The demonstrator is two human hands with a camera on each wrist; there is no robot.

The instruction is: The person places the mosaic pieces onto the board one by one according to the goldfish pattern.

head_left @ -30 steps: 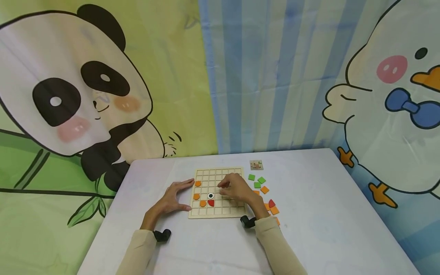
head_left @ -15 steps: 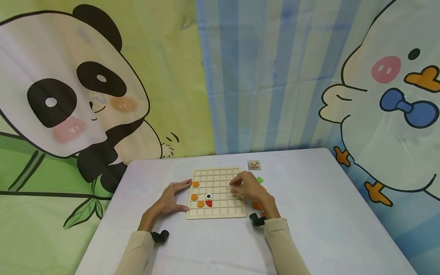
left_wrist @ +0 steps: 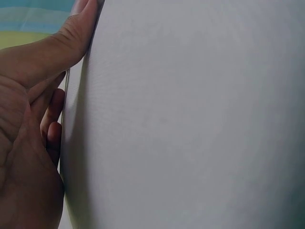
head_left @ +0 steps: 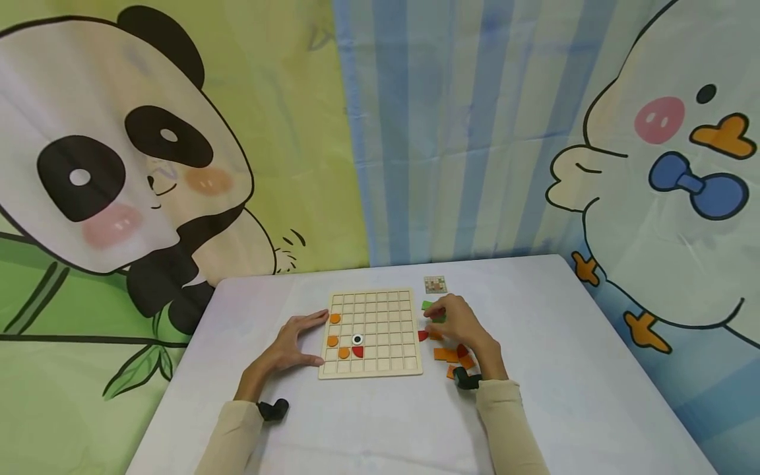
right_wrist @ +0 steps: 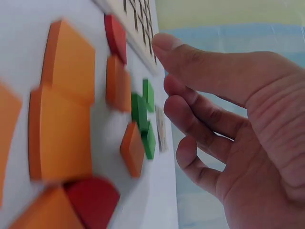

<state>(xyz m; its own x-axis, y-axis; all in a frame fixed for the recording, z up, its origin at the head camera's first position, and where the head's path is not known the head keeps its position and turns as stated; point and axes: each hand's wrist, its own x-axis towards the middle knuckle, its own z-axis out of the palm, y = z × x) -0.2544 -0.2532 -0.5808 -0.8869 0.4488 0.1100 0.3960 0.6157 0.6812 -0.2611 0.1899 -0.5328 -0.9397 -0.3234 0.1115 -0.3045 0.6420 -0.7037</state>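
Note:
A pale wooden grid board (head_left: 386,330) lies on the table. On its left part sit orange round pieces (head_left: 335,318), a white disc with a black centre (head_left: 357,340) and a red quarter-round piece (head_left: 357,352). My left hand (head_left: 291,342) rests at the board's left edge, thumb and fingers spread. To the right of the board my right hand (head_left: 460,322) hovers above loose pieces, with nothing visible between thumb and fingers. Below it in the right wrist view are green pieces (right_wrist: 139,110), orange squares (right_wrist: 62,133) and a red quarter-round piece (right_wrist: 93,198).
A small patterned card (head_left: 435,284) lies behind the loose pieces, near the board's far right corner. White cloth covers the table (head_left: 380,422). Printed curtains (head_left: 415,132) hang behind its far edge.
My right hand has moved right, from over the board to over the loose pieces. The left hand stays at the board's edge; the board's pieces look unchanged.

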